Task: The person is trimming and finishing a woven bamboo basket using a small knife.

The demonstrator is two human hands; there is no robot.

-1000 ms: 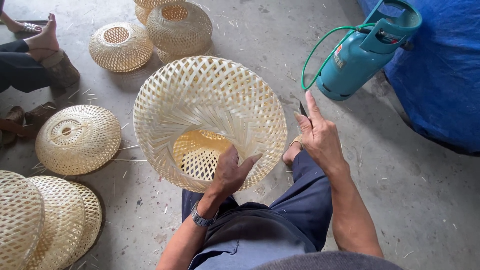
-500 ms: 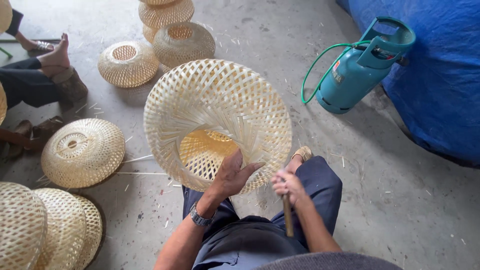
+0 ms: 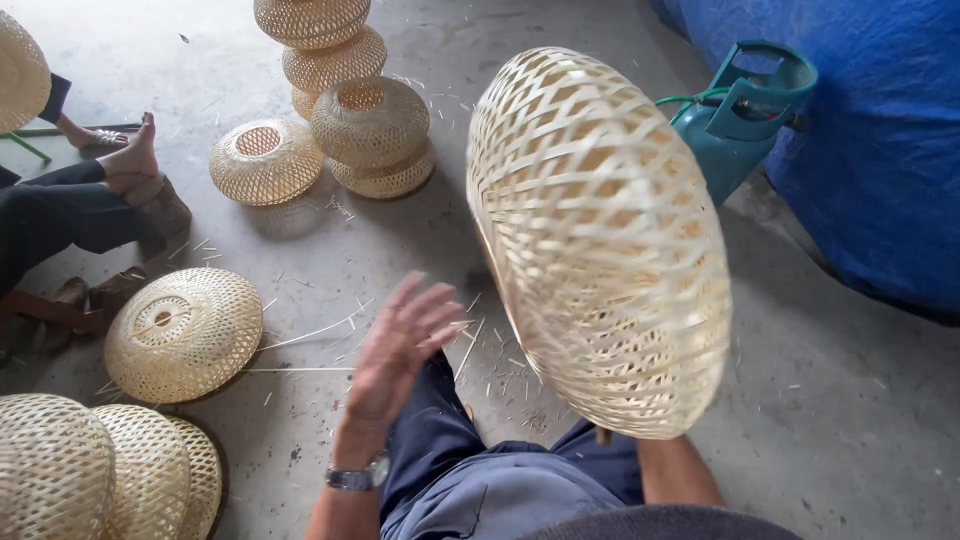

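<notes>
A large round woven bamboo shade stands tilted up on its edge over my right knee, its domed outside facing me. My left hand is open and blurred, fingers spread, in the air to the left of the shade and not touching it. My right forearm runs up behind the lower rim of the shade, and the hand itself is hidden by it. A wristwatch is on my left wrist.
A teal gas cylinder stands against a blue tarp at the right. Woven shades are stacked at the back and front left, and single ones lie on the concrete. Another person's legs are at the left.
The shade has been lifted and swung from mouth-up on my lap onto its edge at the right. My left hand has let go of its rim. My right hand has gone behind it.
</notes>
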